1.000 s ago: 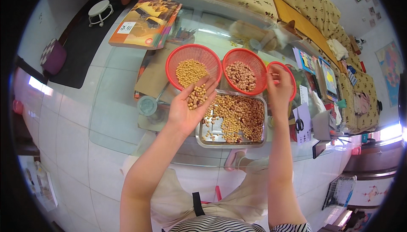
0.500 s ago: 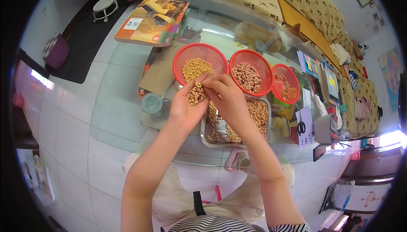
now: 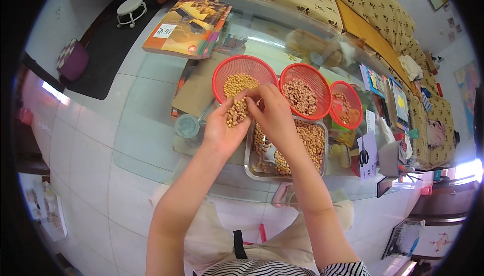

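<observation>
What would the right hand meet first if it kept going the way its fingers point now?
The right hand points up-left at the left hand, whose cupped palm holds beans. It would probably meet those beans first; beyond them lies the left red basket, though depth is unclear.

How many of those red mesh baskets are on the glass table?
3, in a row behind the metal tray: the left basket by the hands, the middle basket, and the smaller right basket. None seems hidden.

right hand (image 3: 275,117) hides part of the metal tray (image 3: 252,167) of beans.
</observation>
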Motion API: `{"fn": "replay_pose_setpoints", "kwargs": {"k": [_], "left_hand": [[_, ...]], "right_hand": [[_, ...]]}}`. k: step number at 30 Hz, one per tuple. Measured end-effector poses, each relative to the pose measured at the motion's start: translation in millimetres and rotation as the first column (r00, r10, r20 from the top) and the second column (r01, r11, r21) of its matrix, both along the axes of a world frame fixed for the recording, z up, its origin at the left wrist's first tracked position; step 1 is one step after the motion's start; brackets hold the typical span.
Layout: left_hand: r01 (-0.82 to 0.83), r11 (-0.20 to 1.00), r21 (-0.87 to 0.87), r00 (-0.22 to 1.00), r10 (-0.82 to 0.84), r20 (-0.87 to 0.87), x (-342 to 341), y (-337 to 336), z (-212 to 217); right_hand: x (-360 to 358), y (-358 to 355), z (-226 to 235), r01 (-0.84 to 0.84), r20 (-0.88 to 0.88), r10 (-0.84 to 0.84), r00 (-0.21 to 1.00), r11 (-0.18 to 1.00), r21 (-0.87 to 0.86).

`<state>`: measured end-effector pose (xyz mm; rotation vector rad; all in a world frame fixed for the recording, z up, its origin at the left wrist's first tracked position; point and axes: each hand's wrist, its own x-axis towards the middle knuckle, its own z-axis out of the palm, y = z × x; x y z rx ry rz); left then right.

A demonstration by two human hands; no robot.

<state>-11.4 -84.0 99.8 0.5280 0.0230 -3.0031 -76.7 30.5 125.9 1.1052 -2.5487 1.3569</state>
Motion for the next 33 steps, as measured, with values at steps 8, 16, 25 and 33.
{"fn": "replay_pose_setpoints", "kwargs": {"k": [8,16,25,33], "left_hand": [[0.011,1.0,-0.007,0.999,-0.012,-0.052,-1,-7,-14],[0.042,0.999,-0.013,0.994,-0.043,-0.097,-2,-7,-18],[0.056,0.998,-0.017,0.996,-0.057,-0.068,-1,-3,-11],[0.074,0.993,0.094,0.983,-0.057,-0.172,0,-8,-24]], "right_hand": [[-5,-1,6,-0.07,0.047,0.068,0.997,0.997,0.028],[-11,-1,-3,-0.103,-0.117,0.118,0.986,0.987,0.126],[-10,4,0,-0.092,-0.114,0.115,0.987,0.978,0.187],[-10,2,-4,-0.055,-0.131,0.083,0.988,0.977,0.208]]}}
